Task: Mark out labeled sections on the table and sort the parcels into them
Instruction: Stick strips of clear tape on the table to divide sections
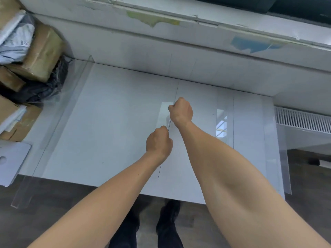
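Note:
The white table (111,122) carries a thin dark line (158,173) running from its near edge toward the wall. Along that line stands a clear plastic strip (163,113). My left hand (158,140) grips its nearer part with curled fingers. Just beyond, my right hand (181,110) pinches the farther part of the strip. Brown and grey parcels (41,52) are heaped at the table's far left corner, well away from both hands.
Another clear strip (224,122) lies on the table to the right, and a long clear one (59,122) runs along the left side. A white board with a hole (12,160) sits at the left edge. A radiator (302,120) is at the right.

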The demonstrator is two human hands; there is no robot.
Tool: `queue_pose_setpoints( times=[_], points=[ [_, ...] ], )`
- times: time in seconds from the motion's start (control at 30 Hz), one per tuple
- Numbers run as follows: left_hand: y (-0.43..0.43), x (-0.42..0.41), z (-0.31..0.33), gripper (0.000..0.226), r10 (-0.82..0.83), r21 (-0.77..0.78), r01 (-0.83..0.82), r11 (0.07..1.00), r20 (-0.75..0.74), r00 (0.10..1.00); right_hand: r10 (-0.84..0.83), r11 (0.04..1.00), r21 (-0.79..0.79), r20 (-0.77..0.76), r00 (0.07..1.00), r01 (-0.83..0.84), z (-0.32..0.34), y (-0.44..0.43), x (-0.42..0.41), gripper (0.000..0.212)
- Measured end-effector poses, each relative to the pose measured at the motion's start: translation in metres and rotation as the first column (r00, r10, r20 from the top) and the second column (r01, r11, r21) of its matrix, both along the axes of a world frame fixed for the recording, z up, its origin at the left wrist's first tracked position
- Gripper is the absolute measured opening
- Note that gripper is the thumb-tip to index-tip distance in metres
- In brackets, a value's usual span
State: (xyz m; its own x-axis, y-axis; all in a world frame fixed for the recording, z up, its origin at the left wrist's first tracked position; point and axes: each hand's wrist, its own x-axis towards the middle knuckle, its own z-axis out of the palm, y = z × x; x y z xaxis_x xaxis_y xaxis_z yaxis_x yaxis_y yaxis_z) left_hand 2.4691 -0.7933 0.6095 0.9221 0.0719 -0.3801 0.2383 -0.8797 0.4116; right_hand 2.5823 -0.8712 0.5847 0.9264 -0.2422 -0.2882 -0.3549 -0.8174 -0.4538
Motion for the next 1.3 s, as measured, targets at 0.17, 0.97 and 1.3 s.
queue_pose_setpoints(
  times=[0.17,0.97,1.3],
  points=[
    [-0.021,0.011,-0.004,0.01,-0.018,-0.001,0.018,1.0,-0.006,1.0,-0.037,0.999,0.013,0.018,0.999,0.037,-0.01,-0.021,0.008,0.009],
    [-0.055,0.032,-0.018,0.009,-0.005,-0.035,0.004,0.999,-0.028,1.0,-0.011,1.0,-0.009,0.008,1.0,0.011,-0.021,-0.051,0.03,0.009],
    [-0.056,0.029,-0.019,0.005,0.016,-0.011,-0.016,1.0,-0.037,0.999,-0.053,0.998,0.033,0.008,0.999,0.052,-0.019,-0.051,0.026,0.015]
  ],
)
